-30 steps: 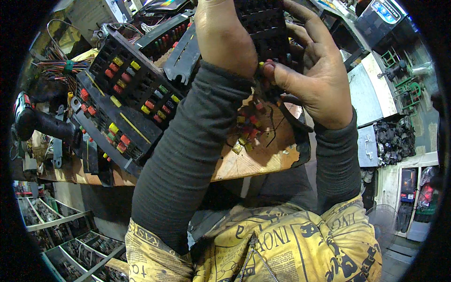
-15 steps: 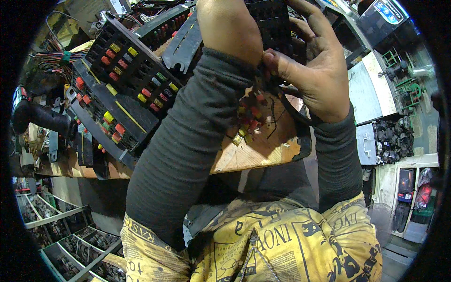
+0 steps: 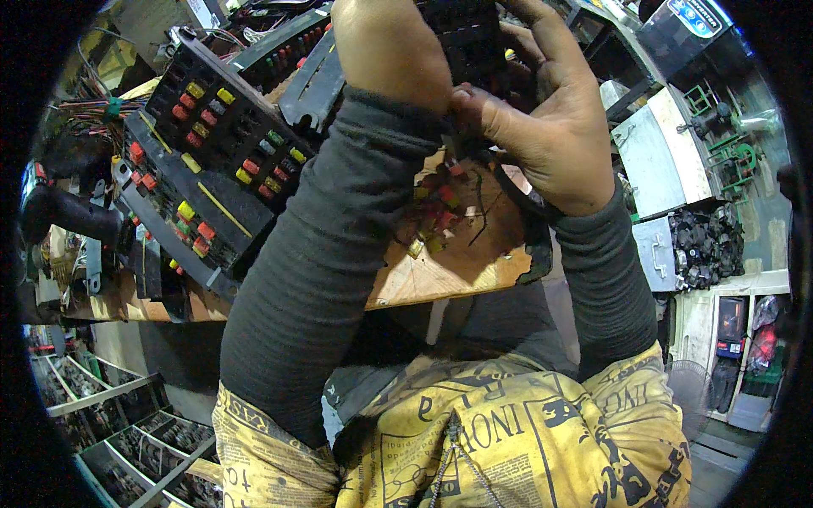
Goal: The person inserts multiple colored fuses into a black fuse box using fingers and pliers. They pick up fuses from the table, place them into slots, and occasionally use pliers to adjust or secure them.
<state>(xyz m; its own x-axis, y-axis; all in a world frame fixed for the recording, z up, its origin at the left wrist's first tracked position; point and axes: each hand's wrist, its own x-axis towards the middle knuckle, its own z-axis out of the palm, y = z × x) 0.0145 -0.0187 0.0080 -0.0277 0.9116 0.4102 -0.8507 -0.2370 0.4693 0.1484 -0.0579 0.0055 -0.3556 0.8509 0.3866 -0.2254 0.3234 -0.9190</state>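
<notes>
My right hand point(image 3: 559, 140) is closed round the right side of a black fuse box point(image 3: 467, 46), thumb on the near side and fingers behind. The top of this box runs out of the picture. My left forearm point(image 3: 339, 195) reaches up across the middle to the box's left side; the left hand itself lies beyond the top edge. Below the box, loose red and yellow blade fuses point(image 3: 439, 212) lie in a small heap on the wooden bench point(image 3: 432, 275). A thin black wire point(image 3: 483, 207) curls beside them.
Left of my arm stands a larger black fuse box point(image 3: 224, 140) full of coloured fuses. Wire bundles point(image 3: 97, 114) and a black curved pipe point(image 3: 72, 212) lie further left. Metal racks of parts point(image 3: 135, 432) stand lower left. A silver case point(image 3: 660, 157) sits at right.
Both arms and the black fuse box in my right hand sit slightly further left in the picture, as does the whole scene. The right hand keeps its hold.
</notes>
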